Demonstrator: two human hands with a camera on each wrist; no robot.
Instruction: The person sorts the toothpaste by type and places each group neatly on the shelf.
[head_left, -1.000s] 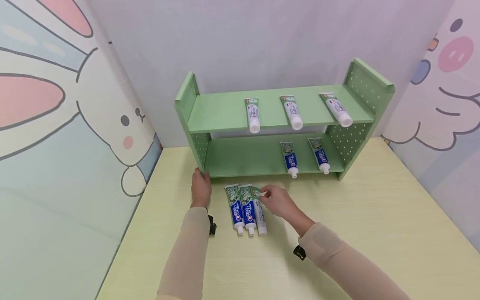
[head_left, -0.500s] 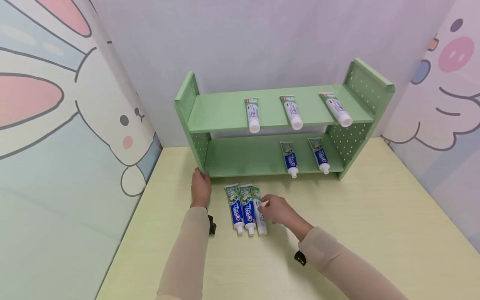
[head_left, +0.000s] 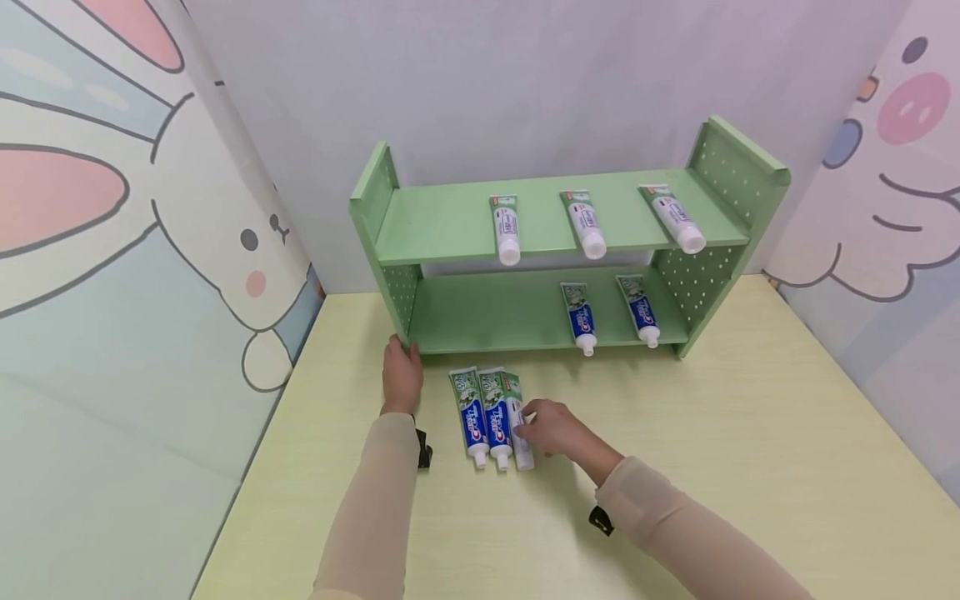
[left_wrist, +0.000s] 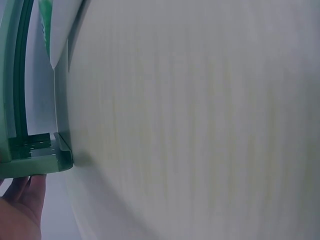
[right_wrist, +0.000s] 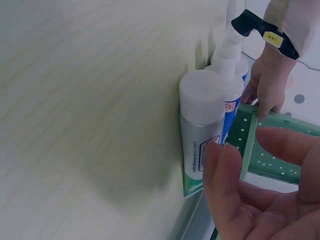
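Note:
Three toothpaste tubes lie side by side on the table below the shelf. Two are blue and green, the left tube [head_left: 471, 412] and the middle tube [head_left: 495, 414]; the third is a white and green tube [head_left: 522, 450]. My right hand [head_left: 557, 429] is at the white tube's right side. In the right wrist view its fingertips [right_wrist: 220, 155] overlap that tube [right_wrist: 195, 145], with thumb and fingers apart. My left hand [head_left: 402, 379] holds the lower front left corner of the green shelf [head_left: 480, 337]; in the left wrist view its fingers [left_wrist: 34, 192] lie against the side panel.
On the upper board are three white and green tubes, among them the left one [head_left: 506, 229]. Two blue and green tubes, one of them a right-hand tube [head_left: 639, 310], lie on the lower board. Table surface [head_left: 750, 450] extends to the right.
My right hand has slid down along the white tube, from its green top end toward its cap. The left hand and the tubes have hardly moved.

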